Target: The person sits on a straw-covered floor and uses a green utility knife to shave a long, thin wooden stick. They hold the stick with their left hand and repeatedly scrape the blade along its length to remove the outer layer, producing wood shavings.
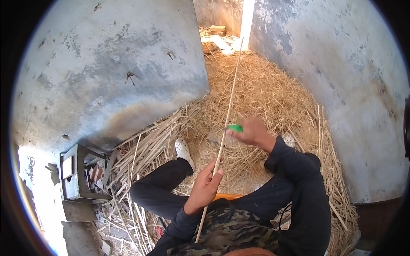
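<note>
Weathered grey plaster walls (324, 77) flank a floor strewn with golden straw-like shavings (265, 85). Along the floor's left edge lies a heap of pale, flat, split strips (147, 143). One long, thin, cream-coloured woody strip (232, 94) rises from the person's lap toward the floor's far edge. The left hand (205, 190) pinches it low between thumb and fingers; the right hand (253, 131), higher up, is curled round a small bright-green-handled tool (235, 127), its dark end at the strip. If that end is sharp, a slip downward could cut the left hand; uneven pressure could split the strip.
</note>
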`<state>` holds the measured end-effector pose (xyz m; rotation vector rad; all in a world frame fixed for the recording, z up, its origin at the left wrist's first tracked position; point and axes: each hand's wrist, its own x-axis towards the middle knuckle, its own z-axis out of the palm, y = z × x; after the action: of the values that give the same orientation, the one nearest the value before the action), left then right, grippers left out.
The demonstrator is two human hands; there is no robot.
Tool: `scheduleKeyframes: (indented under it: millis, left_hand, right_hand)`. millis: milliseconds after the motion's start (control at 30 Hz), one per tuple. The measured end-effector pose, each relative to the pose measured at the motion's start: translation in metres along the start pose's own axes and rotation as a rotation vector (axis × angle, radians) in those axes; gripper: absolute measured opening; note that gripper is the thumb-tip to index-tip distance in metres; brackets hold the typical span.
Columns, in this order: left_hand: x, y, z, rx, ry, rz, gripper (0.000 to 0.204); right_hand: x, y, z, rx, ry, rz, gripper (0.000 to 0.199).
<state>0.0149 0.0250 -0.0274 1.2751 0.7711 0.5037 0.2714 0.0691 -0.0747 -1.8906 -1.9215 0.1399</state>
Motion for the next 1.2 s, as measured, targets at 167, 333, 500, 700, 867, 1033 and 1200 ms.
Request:
scheduleKeyframes:
  millis: [167,333,500,700,867,1033,1200]
  left_hand:
    - [-0.002,-0.018,0.004,0.271,0.047,0.207,0.049]
    - [-0.009,-0.016,0.011,0.266,-0.059,0.135,0.052]
    - [-0.005,0.004,0.009,0.337,0.013,0.017,0.051]
    - [-0.013,-0.012,0.012,0.186,-0.018,0.107,0.052]
    - [-0.004,-0.003,0.010,0.247,-0.005,0.070,0.052]
    - [-0.010,-0.023,0.010,0.277,0.024,0.263,0.054]
    - [-0.014,-0.012,0.009,0.293,-0.006,0.093,0.054]
  right_hand:
    - [-0.019,-0.019,0.000,0.043,0.118,-0.229,0.079]
    - [-0.002,0.050,0.001,0.025,0.050,0.184,0.076]
    - [-0.049,-0.031,0.007,0.078,0.156,-0.172,0.075]
    - [-0.018,0.023,-0.009,0.123,0.133,0.154,0.070]
    - [-0.046,-0.020,-0.002,0.132,0.124,-0.062,0.071]
    - [-0.034,-0.011,0.000,0.081,0.149,-0.010,0.075]
    - [-0.018,0.017,-0.006,0.119,0.074,0.129,0.078]
